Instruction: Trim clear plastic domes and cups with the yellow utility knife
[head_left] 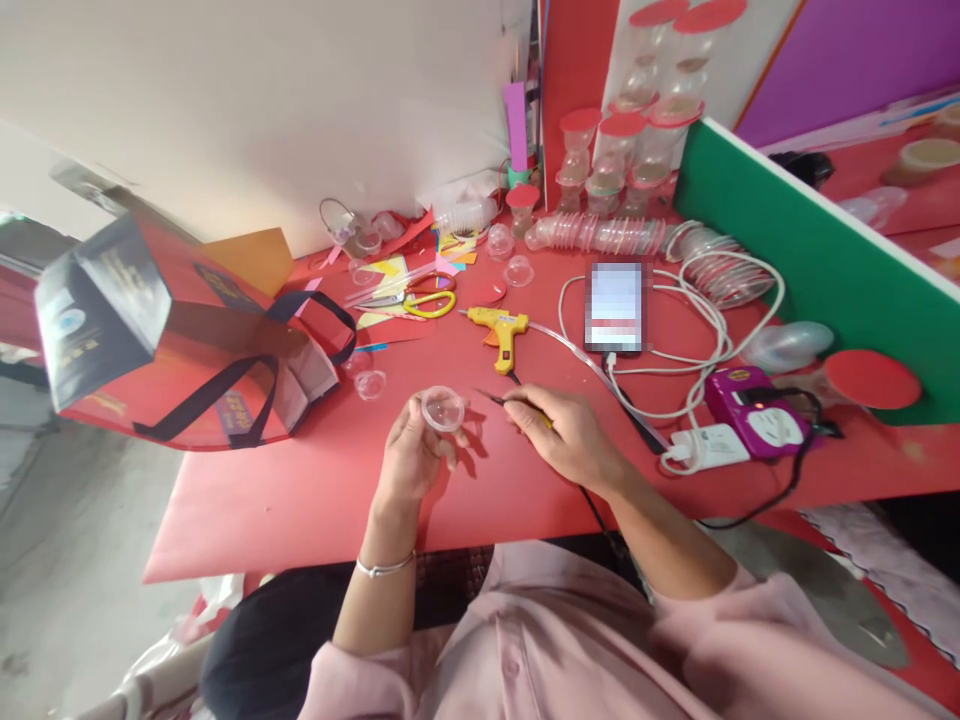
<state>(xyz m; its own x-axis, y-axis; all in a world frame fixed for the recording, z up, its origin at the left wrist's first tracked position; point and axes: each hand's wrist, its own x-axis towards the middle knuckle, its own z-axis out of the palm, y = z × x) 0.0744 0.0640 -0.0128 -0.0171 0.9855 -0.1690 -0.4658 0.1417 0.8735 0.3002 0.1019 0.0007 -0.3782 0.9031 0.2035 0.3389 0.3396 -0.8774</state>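
My left hand (414, 450) grips a small clear plastic cup (442, 410) by its side, with the round rim turned up toward me. In my right hand (562, 430) is a slim soldering iron (495, 399) with a yellow handle. Its thin dark tip points left at the cup, a short gap apart from it. A black cord trails from beneath my right wrist to the table edge. Just beyond both hands a yellow hot glue gun (501, 330) lies on the red table (315, 510). Another clear cup (370, 384) lies left of my left hand.
A red gift bag (187, 360) stands at left. Yellow-handled scissors (427, 303) lie on paper scraps. Behind are stacked cup pieces with red discs (604, 165). A phone (616, 305), looped white cable, purple power socket (765, 415) and green divider (817, 270) occupy the right.
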